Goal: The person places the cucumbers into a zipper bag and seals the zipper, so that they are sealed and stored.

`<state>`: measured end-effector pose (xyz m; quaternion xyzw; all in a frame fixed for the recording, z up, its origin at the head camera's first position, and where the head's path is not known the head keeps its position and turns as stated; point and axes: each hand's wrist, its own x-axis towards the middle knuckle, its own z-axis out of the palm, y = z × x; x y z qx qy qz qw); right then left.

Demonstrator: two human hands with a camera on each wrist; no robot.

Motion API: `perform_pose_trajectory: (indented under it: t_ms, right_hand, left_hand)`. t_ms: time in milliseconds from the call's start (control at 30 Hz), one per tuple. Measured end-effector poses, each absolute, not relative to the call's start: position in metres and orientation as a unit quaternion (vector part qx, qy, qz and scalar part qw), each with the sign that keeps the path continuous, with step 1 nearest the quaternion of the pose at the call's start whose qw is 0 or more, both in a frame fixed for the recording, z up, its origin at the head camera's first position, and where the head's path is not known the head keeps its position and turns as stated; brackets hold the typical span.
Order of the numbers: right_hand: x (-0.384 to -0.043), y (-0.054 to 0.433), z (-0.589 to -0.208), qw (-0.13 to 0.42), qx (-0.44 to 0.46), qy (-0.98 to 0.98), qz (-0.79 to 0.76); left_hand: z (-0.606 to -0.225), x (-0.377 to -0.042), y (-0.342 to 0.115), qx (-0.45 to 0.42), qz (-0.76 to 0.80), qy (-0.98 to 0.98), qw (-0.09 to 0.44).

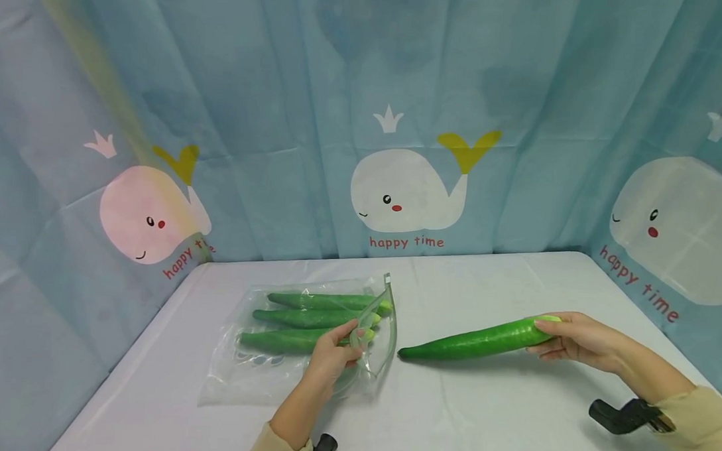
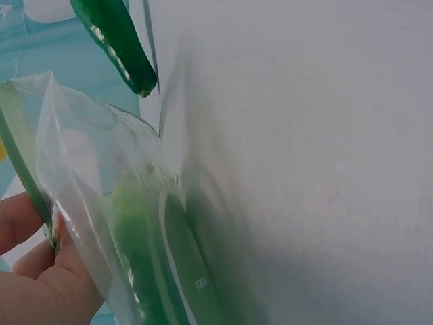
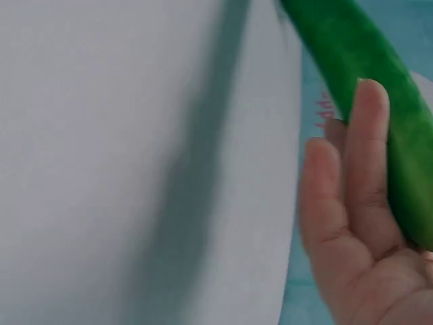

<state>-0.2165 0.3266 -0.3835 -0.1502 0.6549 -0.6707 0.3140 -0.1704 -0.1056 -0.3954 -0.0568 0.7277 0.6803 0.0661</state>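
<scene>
My left hand (image 1: pixel 329 360) pinches the mouth edge of a clear zip bag (image 1: pixel 227 380), which stands partly raised at its right side. Inside the bag, three green cucumbers (image 1: pixel 310 318) lie side by side, their pale ends toward the mouth. To the right, my right hand (image 1: pixel 580 343) grips another cucumber (image 1: pixel 473 343) by its pale end, with the dark tip pointing at the bag's mouth. Seen from the right wrist, fingers (image 3: pixel 371 149) lie along the cucumber's side, and its shadow falls on the table below. In the left wrist view, the cucumber tip (image 2: pixel 141 81) is beyond the bag.
A white cloth covers the table (image 1: pixel 450 421). Light blue curtains (image 1: pixel 269 116) printed with whales surround it at the back and sides. Black wrist mounts (image 1: pixel 620 415) stick out near both sleeves.
</scene>
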Motion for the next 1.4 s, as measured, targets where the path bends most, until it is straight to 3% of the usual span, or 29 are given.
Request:
perform_pose_trajectory:
  t_ms: [367,1000,1400]
  right_hand:
    - [-0.214,0.319,-0.377,0.363,-0.158,0.581,-0.711]
    - [-0.223,0.31,-0.367,0.326,-0.158,0.594,-0.719]
    - [-0.224,0.303,-0.368,0.337,-0.154,0.569,-0.734]
  left_hand:
    - [-0.394,-0.167,-0.106,-0.049,0.685,0.724,0.059]
    - [-0.391,-0.167,-0.107,-0.051,0.69,0.72,0.05]
    - [-0.391,-0.167,-0.106,-0.056,0.684,0.726,0.047]
